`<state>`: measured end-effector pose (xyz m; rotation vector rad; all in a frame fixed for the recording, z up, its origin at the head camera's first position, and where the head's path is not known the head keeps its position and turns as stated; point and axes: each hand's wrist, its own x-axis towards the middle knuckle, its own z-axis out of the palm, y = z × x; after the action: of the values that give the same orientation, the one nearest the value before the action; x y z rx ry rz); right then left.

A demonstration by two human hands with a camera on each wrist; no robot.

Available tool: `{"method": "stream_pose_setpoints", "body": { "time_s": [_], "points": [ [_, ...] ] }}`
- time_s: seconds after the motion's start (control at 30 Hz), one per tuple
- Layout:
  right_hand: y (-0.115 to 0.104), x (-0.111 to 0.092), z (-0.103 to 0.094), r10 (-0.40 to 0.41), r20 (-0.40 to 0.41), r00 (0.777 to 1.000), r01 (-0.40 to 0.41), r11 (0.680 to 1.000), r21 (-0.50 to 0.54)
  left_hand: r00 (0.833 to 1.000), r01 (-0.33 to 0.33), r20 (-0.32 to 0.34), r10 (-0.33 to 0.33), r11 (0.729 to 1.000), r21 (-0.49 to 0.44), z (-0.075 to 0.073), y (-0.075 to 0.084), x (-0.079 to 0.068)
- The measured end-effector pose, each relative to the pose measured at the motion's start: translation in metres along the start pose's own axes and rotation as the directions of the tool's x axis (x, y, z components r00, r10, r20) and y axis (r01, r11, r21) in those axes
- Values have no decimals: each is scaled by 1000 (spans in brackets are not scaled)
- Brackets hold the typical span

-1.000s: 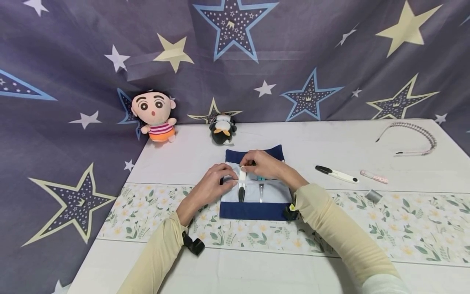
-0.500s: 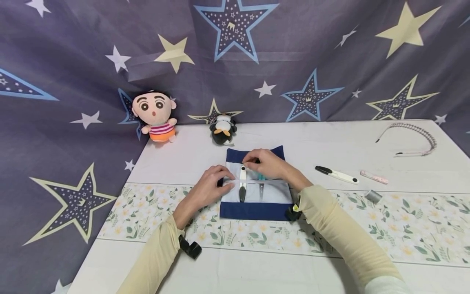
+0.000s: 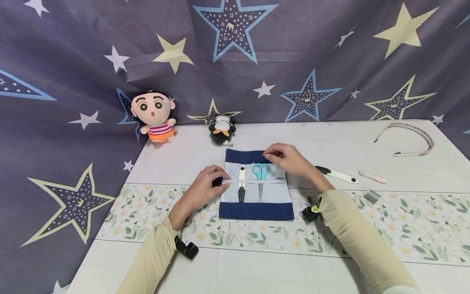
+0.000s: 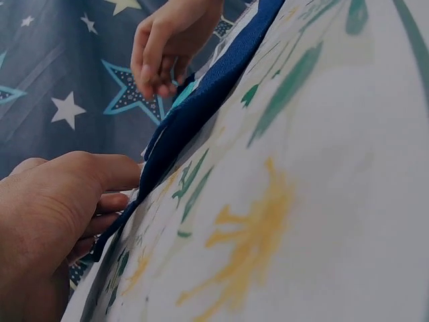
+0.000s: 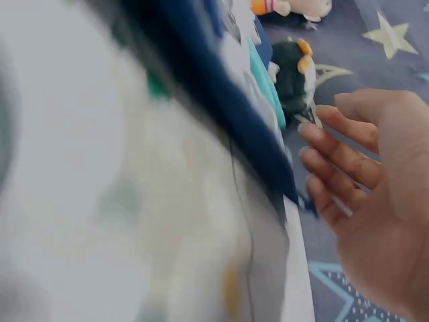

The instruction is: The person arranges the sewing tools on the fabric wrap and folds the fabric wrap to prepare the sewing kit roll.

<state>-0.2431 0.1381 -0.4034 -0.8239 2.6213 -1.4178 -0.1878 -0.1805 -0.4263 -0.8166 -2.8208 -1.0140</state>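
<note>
A navy-edged cloth organizer [image 3: 257,211] with a pale inside lies unfolded on the table. Under its white elastic band sit a slim white tool with a black end [image 3: 242,176] and teal-handled scissors [image 3: 261,173], side by side, blades toward the person. My left hand [image 3: 207,185] rests at the organizer's left edge, fingertips by the band; in the left wrist view its fingers [image 4: 110,171] lie over the navy edge. Above the organizer's upper right corner is my right hand [image 3: 290,159], fingers loosely bent around nothing, as the right wrist view also shows [image 5: 375,174].
Right of the organizer lie another black-and-white tool [image 3: 339,176], a slim pink item [image 3: 372,176], a grey thread spool [image 3: 372,196] and a headband [image 3: 426,136]. A doll [image 3: 158,116] and a penguin plush [image 3: 222,130] sit at the back, before a star-patterned curtain [image 3: 249,85].
My right hand has let go of the white tool's top and moved up and right, uncovering the scissors' handles. My left hand has drawn slightly left.
</note>
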Motion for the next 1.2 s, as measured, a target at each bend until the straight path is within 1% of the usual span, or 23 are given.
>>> {"method": "stream_pose_setpoints", "body": {
  "time_s": [0.13, 0.27, 0.37, 0.47, 0.63, 0.77, 0.97, 1.07, 1.2],
  "points": [
    [5, -11, -14, 9, -88, 996, -9, 1000, -4, 1000, 11, 0, -11, 1000, 8, -1, -2, 0],
    [14, -24, -29, 16, -167, 986, -21, 999, -27, 999, 33, 1, -33, 999, 3, -2, -4, -1],
    [22, -37, -41, 14, -211, 977, -24, 999, -47, 999, 52, 7, -52, 998, -18, -3, -6, -2],
    [28, -50, -53, 22, -236, 971, -38, 997, -63, 998, 68, 16, -67, 997, -38, -4, -7, -3],
    [32, -71, -72, 81, -270, 960, -106, 991, -79, 998, 70, 15, -69, 996, -47, -4, -8, -4],
    [35, -87, -86, 111, -286, 952, -151, 981, -120, 998, 63, 7, -63, 997, -50, -3, -9, -3],
    [43, -115, -102, 132, -275, 952, -190, 962, -196, 999, 52, 0, -52, 997, -55, -2, -11, -1],
    [46, -127, -107, 159, -264, 951, -221, 949, -225, 998, 55, -1, -55, 997, -57, -2, -12, -1],
    [46, -141, -112, 201, -261, 944, -266, 933, -243, 998, 60, 0, -60, 996, -60, -2, -12, -2]
  ]
}}
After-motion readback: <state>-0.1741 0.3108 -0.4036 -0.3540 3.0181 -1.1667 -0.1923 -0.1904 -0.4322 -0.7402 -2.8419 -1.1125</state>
